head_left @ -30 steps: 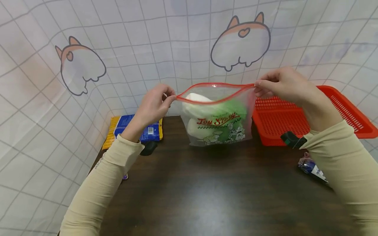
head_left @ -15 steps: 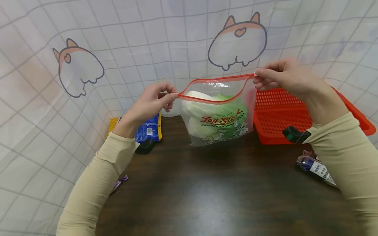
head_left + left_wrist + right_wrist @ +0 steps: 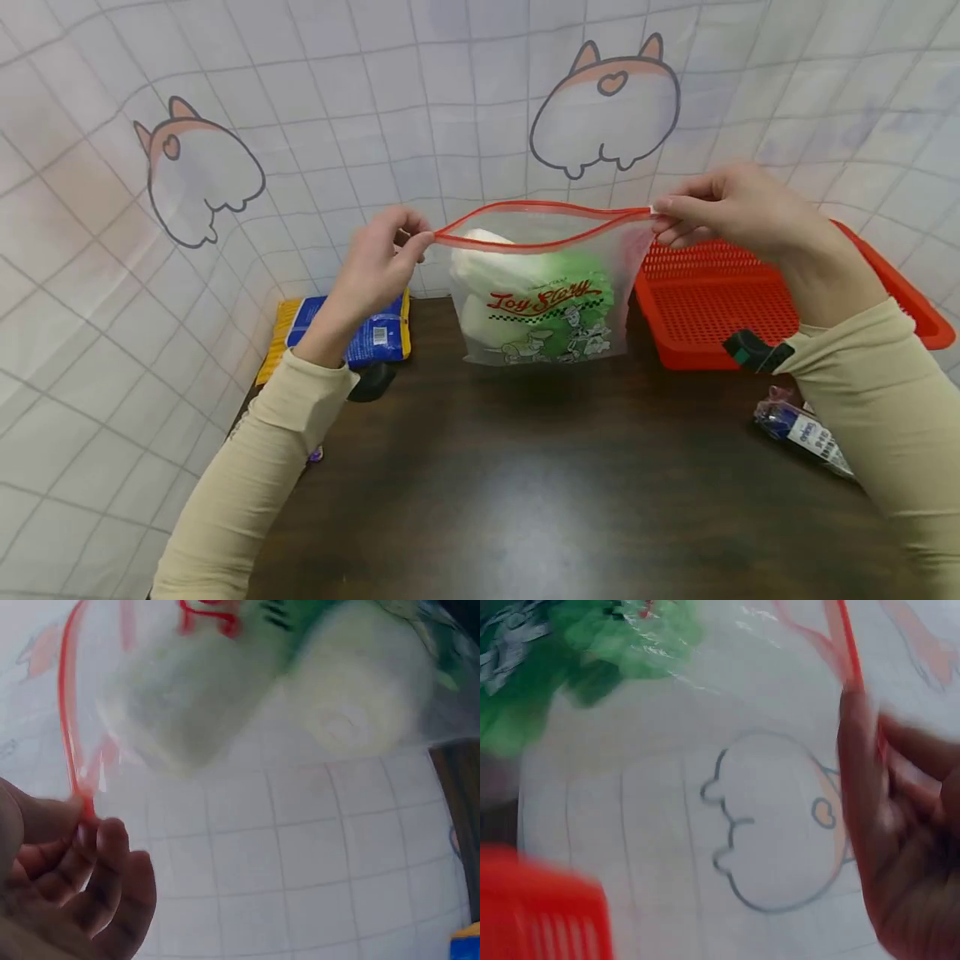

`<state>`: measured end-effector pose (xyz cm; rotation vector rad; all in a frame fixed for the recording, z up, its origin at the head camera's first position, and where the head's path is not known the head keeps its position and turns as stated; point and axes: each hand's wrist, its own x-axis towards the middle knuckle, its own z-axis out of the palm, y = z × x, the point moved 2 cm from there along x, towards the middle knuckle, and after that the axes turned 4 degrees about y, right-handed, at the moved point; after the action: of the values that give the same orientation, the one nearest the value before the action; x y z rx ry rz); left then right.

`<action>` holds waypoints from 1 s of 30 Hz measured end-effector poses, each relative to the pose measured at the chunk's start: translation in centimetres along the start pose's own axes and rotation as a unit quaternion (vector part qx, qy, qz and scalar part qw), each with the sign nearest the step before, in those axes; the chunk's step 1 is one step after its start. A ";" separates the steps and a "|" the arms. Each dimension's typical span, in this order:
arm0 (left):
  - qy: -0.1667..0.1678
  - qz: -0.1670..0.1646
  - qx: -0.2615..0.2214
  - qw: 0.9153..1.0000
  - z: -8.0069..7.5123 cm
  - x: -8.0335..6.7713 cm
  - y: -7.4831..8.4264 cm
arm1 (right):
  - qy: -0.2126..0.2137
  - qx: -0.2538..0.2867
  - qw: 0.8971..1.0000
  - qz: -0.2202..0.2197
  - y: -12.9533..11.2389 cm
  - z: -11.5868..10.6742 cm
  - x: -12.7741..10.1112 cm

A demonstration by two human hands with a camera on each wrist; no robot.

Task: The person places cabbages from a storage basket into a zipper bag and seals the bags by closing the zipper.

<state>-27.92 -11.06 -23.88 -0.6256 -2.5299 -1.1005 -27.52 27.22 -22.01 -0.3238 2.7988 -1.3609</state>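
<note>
Zip bag [image 3: 536, 287] levelled, mouth narrower than before | left hand [image 3: 378, 267] and right hand [image 3: 731, 212] pinch its red seal corners | risk: a pinch slipping, dropping the cabbage [image 3: 525, 287] onto the table [image 3: 540, 483].

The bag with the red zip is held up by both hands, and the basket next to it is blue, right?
Not quite. Both hands, left hand and right hand, do hold up the bag, but the basket beside it is red, not blue. The head view shows it.
</note>
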 end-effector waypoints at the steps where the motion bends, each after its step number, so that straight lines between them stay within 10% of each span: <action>1: -0.003 -0.007 -0.018 1.000 -0.1 0.1 -0.1 | 0.001 0.013 1.000 0.003 0.2 0.0 0.0; 8: -0.018 -0.027 -0.097 0.995 0.6 0.4 -1.2 | 0.029 0.090 0.996 -0.004 1.8 0.7 -0.5; 30: -0.046 -0.064 -0.090 0.993 0.8 0.2 -4.7 | 0.110 -0.005 0.991 -0.082 3.0 3.8 -1.0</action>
<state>-30.62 -13.31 -27.18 -0.5777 -2.5994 -1.3867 -26.74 26.29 -26.79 -0.4378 3.0170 -1.5027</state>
